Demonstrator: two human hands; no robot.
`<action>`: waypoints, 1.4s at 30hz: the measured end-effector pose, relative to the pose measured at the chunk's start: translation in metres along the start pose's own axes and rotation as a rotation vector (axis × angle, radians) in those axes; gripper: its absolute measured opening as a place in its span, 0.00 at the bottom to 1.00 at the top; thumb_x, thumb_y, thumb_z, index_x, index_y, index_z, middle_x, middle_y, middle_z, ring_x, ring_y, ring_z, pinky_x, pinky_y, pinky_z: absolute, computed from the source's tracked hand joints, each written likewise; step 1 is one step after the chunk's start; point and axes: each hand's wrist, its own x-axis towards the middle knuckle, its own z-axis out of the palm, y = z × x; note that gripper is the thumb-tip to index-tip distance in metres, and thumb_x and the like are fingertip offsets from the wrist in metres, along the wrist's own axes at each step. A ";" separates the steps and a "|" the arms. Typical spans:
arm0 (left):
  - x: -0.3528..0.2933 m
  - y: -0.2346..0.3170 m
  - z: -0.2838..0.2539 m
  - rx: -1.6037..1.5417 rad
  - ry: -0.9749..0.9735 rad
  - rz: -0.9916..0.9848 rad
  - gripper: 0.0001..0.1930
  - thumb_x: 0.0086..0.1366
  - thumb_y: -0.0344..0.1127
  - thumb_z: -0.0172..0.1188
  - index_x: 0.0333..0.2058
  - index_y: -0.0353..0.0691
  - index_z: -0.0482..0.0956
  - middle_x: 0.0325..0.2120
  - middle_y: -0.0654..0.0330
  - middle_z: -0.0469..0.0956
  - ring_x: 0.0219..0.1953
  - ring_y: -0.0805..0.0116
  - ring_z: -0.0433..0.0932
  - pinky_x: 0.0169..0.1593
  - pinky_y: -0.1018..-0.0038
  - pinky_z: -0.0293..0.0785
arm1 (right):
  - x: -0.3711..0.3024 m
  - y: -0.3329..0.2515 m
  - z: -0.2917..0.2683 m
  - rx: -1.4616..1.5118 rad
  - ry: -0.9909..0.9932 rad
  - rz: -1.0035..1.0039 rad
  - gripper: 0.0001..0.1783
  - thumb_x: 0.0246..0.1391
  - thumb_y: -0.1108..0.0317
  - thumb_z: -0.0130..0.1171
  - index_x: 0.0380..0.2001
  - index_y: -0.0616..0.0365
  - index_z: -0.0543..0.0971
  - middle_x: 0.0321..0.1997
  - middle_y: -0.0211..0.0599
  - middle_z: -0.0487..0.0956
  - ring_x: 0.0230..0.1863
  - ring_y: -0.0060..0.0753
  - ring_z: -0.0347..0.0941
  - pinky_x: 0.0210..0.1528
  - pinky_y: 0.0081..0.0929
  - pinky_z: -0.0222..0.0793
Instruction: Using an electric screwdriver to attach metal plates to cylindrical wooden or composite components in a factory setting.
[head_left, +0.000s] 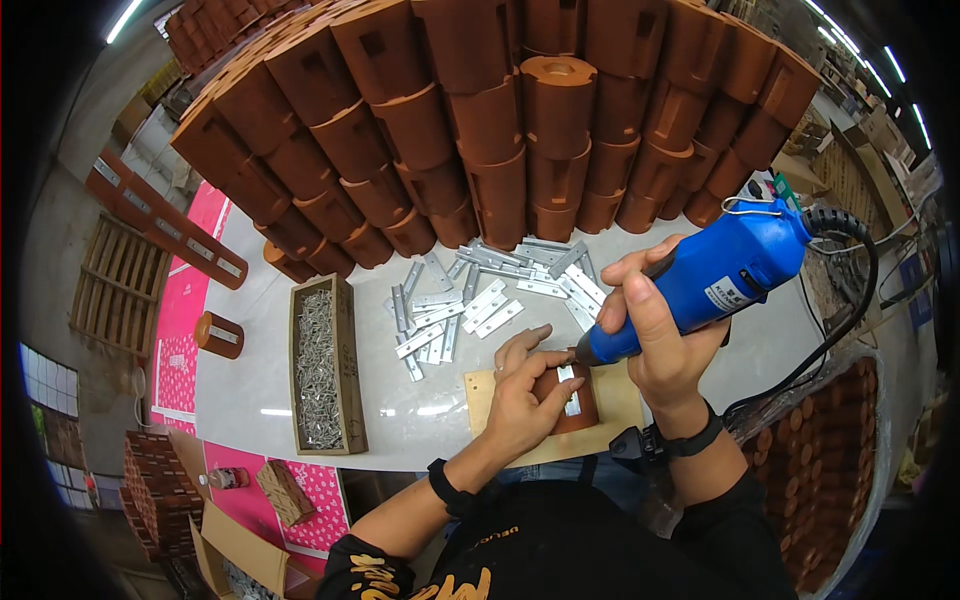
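Right hand grip wrapped around blue power driver, tip on hinge. Left hand grip pinches brown wooden block under the hinge, on bench.

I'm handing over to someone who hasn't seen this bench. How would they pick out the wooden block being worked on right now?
Start at the white table below the big stack of brown blocks. Near its front edge lies a thin tan board, and the brown block sits on it under the left hand. Unlike the stacked ones, it lies alone, with a metal hinge on top.
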 end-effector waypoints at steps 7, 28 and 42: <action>-0.001 -0.007 0.012 -0.167 0.046 -0.010 0.14 0.56 0.28 0.66 0.41 0.38 0.77 0.48 0.52 0.75 0.53 0.52 0.69 0.56 0.63 0.64 | -0.004 0.005 0.002 -0.064 -0.072 -0.049 0.14 0.54 0.78 0.55 0.44 0.60 0.66 0.31 0.44 0.76 0.23 0.24 0.73 0.30 0.22 0.71; 0.000 -0.007 0.014 -0.128 0.070 0.021 0.10 0.55 0.26 0.63 0.37 0.40 0.76 0.43 0.56 0.75 0.46 0.54 0.70 0.48 0.63 0.63 | -0.006 0.008 0.009 -0.231 -0.219 -0.025 0.15 0.54 0.79 0.57 0.43 0.60 0.65 0.27 0.38 0.74 0.22 0.22 0.71 0.27 0.21 0.71; 0.002 -0.001 0.012 -0.137 0.071 -0.007 0.15 0.54 0.25 0.62 0.42 0.41 0.76 0.42 0.57 0.74 0.45 0.55 0.69 0.49 0.64 0.60 | -0.005 0.014 0.002 0.031 -0.094 0.064 0.17 0.52 0.82 0.59 0.42 0.63 0.65 0.28 0.37 0.75 0.25 0.20 0.71 0.27 0.18 0.69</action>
